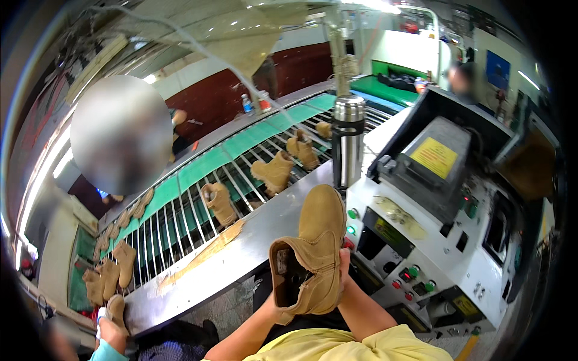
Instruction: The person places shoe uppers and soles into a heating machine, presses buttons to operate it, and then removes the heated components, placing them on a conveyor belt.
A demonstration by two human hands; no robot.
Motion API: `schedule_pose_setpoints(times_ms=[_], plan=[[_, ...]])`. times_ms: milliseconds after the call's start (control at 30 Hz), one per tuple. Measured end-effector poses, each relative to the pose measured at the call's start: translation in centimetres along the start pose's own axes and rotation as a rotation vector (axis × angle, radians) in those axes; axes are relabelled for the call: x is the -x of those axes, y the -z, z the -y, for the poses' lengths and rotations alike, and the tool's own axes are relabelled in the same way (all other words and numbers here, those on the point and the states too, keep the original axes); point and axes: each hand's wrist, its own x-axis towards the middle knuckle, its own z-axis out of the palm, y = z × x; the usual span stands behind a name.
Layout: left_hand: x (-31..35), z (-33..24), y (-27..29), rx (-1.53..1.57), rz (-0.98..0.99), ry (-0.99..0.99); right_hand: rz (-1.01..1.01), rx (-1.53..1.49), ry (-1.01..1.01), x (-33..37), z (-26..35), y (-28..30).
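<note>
A tan ankle boot is held up in front of me, toe pointing away and its dark opening tilted toward me. My left hand grips it at the lower left of the shaft, the fingers mostly hidden behind the boot. On the other side, my right hand is closed round the edge of the boot, with its fingertips out of sight. Beyond the boot runs a steel ledge, bordering a rack of metal rods. Several similar tan boots lie on the rods.
A steel thermos flask stands beside the machine, whose white panel carries several red and green buttons. At lower left, a co-worker's hand holds another boot. Grouped boots stand at the rack's left end. Another person is across it.
</note>
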Motion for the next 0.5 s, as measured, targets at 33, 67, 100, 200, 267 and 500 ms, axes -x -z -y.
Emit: schedule_pose_setpoints(times_ms=[33, 67, 100, 200, 267, 500], plan=[[-0.2, -1.0, -0.2, -0.039, -0.065, -0.05, -0.069, 0.04, 0.04, 0.8, 1.3, -0.3], [-0.3, -2.0, -0.6, 0.082, -0.141, -0.092, -0.14, 0.08, 0.077, 1.2, 2.3, -0.5], [-0.7, -0.6, 0.2, -0.1, -0.185, -0.125, -0.239, 0.103, 0.117, 2.1, 3.4, -1.8], [-3.4, 3.9, 2.4, 0.001, -0.228, -0.162, -0.198, 0.166, 0.232, 5.8, 8.5, -1.1], [-5.3, 7.5, 3.2, -0.129, -0.27, -0.134, -0.3, 0.173, 0.274, 9.4, 12.7, -2.6], [-10.9, 18.9, 8.6, 0.159, -0.439, 0.307, -0.973, 1.242, 0.834, 22.6, 27.6, -12.8]])
